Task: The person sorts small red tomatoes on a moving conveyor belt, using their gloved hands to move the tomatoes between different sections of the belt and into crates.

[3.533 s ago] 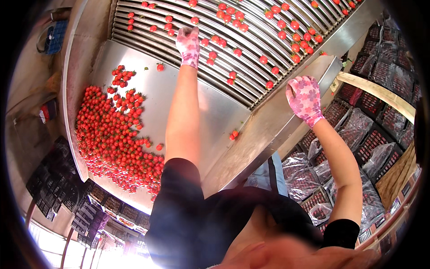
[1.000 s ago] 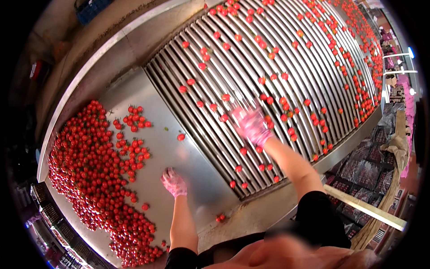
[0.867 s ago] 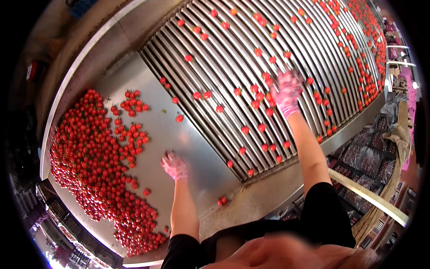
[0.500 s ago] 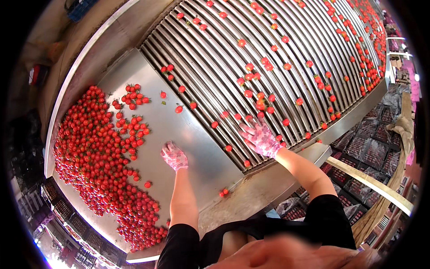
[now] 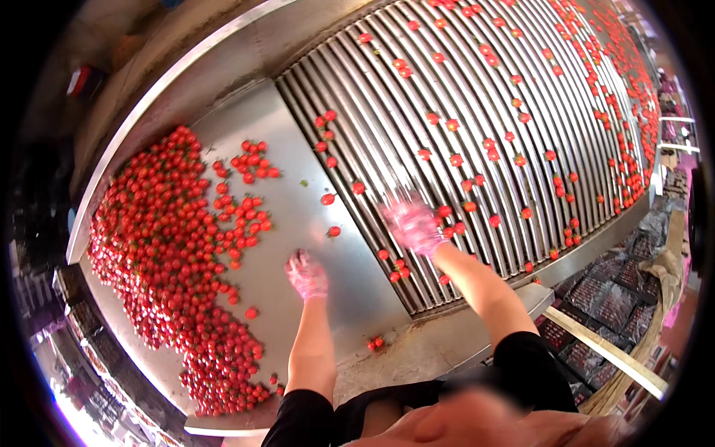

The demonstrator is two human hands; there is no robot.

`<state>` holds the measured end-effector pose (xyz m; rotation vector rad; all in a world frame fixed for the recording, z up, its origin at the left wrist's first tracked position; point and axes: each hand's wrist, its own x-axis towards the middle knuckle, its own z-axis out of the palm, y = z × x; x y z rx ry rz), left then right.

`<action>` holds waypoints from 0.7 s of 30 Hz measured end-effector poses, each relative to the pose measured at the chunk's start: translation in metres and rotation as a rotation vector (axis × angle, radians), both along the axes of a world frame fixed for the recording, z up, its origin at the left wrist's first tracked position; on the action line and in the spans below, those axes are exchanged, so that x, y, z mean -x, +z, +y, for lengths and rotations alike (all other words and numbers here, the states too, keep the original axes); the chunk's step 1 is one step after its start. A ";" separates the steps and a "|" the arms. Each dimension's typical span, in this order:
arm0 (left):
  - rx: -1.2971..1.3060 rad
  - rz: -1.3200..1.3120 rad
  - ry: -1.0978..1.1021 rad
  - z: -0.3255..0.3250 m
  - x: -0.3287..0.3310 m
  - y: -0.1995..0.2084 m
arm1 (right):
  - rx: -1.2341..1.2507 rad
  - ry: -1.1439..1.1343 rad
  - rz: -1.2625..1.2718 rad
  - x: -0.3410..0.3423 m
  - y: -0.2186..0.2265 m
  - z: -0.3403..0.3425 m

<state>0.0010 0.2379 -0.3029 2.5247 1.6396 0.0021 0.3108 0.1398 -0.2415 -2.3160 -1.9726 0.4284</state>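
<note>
My left hand (image 5: 307,274), in a pink patterned glove, hovers over a smooth metal plate (image 5: 350,272). Its fingers are curled in, and whatever they may hold is hidden. My right hand (image 5: 413,225), gloved alike, is over the metal rollers (image 5: 372,112) near the plate's edge. Motion smears its fingers, so its grip does not show. Cherry tomatoes (image 5: 453,125) lie scattered on the rollers around it. A loose tomato (image 5: 334,232) lies on the plate between my hands. Left of my left hand is a large heap of red cherry tomatoes (image 5: 164,246).
A raised metal wall (image 5: 134,123) bounds the plate on the far left. Two tomatoes (image 5: 375,343) sit on the near ledge. More tomatoes crowd the rollers' right end. Dark crates (image 5: 596,298) under clear film stand at the right, beside a pale bar (image 5: 607,354).
The view has shifted slightly. My right hand has swept left toward the plate, its fingers now blurred. Tomatoes on the rollers have changed places, and another lies on the plate near my left hand.
</note>
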 end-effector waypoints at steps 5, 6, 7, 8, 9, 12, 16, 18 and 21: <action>-0.037 -0.075 0.034 -0.003 -0.011 0.009 | -0.171 0.092 0.084 0.000 0.015 0.052; -0.047 -0.063 0.085 -0.003 -0.010 0.008 | -0.129 0.060 -0.057 -0.019 0.020 0.055; -0.040 -0.065 0.092 -0.002 -0.011 0.006 | -0.043 0.039 -0.315 -0.043 0.017 0.053; -0.036 -0.072 0.106 -0.003 -0.015 0.004 | 0.040 -0.190 -0.063 -0.073 0.017 0.042; -0.038 -0.072 0.126 -0.002 -0.013 0.002 | 0.151 -0.258 -0.418 -0.094 0.031 0.038; -0.029 -0.093 0.063 -0.009 -0.021 0.007 | -0.274 -0.726 -0.426 -0.170 0.043 -0.025; 0.002 -0.041 0.136 -0.004 -0.023 0.013 | -0.149 -0.734 -0.437 -0.134 0.028 -0.083; -0.056 -0.027 0.158 0.008 -0.011 0.008 | 0.030 -0.679 -0.255 -0.073 0.035 -0.079; -0.059 -0.024 0.107 0.000 -0.016 0.004 | -0.042 -0.610 0.037 0.000 0.034 -0.111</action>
